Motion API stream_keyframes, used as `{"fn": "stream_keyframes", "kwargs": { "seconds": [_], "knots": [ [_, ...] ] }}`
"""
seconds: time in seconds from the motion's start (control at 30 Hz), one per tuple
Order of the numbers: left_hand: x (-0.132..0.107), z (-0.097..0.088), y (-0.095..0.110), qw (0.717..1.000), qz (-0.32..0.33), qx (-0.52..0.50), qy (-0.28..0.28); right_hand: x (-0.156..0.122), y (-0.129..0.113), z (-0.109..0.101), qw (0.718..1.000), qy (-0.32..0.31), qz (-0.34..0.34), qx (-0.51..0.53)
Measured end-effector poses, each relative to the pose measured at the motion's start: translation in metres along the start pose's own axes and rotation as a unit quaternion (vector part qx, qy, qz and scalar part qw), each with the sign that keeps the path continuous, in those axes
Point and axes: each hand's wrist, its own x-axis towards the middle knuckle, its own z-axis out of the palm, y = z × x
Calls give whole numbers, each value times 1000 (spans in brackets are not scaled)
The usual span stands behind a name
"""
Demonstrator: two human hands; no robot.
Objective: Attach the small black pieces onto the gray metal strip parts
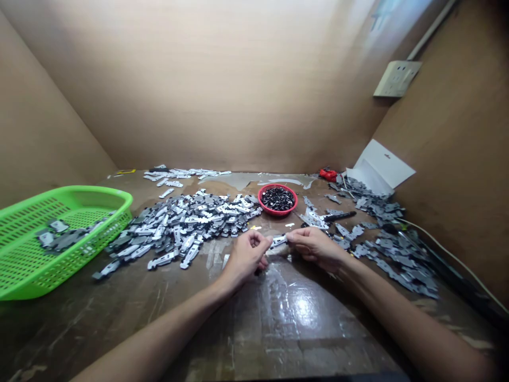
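Left hand (pixel 245 257), right hand (pixel 316 248), fingers (pixel 293 239) of both pinching a silver metal strip (pixel 279 241), more strips (pixel 178 228) heaped on the worktop (pixel 278 318)

A small flat silver piece (pixel 279 241) lay level between the two hands, its ends pinched. The right hand (pixel 316 248) gripped one end with its fingertips, and the curled left hand (pixel 245 257) closed near the other. Both hands hovered just above the scuffed tabletop, close together, before a heap of similar pieces (pixel 183 228).
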Motion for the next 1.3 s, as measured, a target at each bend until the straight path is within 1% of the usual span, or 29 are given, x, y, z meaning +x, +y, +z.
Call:
{"fn": "stream_keyframes", "kwargs": {
  "seconds": [0.07, 0.17, 0.23, 0.27, 0.33, 0.43, 0.5, 0.63, 0.7, 0.8, 0.97, 1.07, 1.13, 1.17, 1.23, 1.3],
  "knots": [
    [-1, 1, 3, 1000, -8, -20, -16, -1, 0, 3, 1000, -12, 0, 0],
    [-3, 2, 7, 995, -47, -53, -73, -2, 3, 8, 1000, -25, -7, -3],
    [-4, 2, 8, 993, -60, -59, -85, -2, 6, 11, 999, -27, -10, -18],
    [-4, 2, 8, 993, -60, -62, -83, -2, 7, 13, 999, -22, -12, -33],
    [-3, 2, 7, 993, -58, -65, -78, -1, 8, 15, 997, 12, -29, -76],
    [-4, 2, 5, 994, -54, -53, -79, 0, 7, 17, 984, 76, -83, -137],
    [-5, 3, 4, 994, -51, -43, -82, 0, 5, 17, 975, 86, -114, -171],
    [-6, 4, 2, 994, -21, -30, -100, 0, 4, 18, 962, 64, -134, -227],
    [-6, 4, 0, 994, -10, -26, -106, 0, 6, 17, 961, 71, -133, -232],
    [-5, 4, -1, 994, -12, -22, -102, 0, 8, 17, 960, 84, -133, -232],
    [-5, 4, 2, 996, -16, -23, -87, 1, 9, 15, 959, 66, -137, -239],
    [-4, 4, 2, 997, -24, -37, -71, 0, 7, 13, 970, 58, -99, -215],
    [-4, 3, 1, 996, -25, -42, -68, -1, 5, 10, 979, 30, -55, -196],
    [-4, 3, 1, 996, -24, -43, -71, -1, 5, 9, 981, 13, -44, -191],
    [-5, 3, 1, 996, -20, -42, -78, -1, 6, 8, 981, -10, -57, -187],
    [-6, 3, 2, 996, -9, -42, -84, 0, 8, 10, 977, 1, -100, -189]
  ]
}}
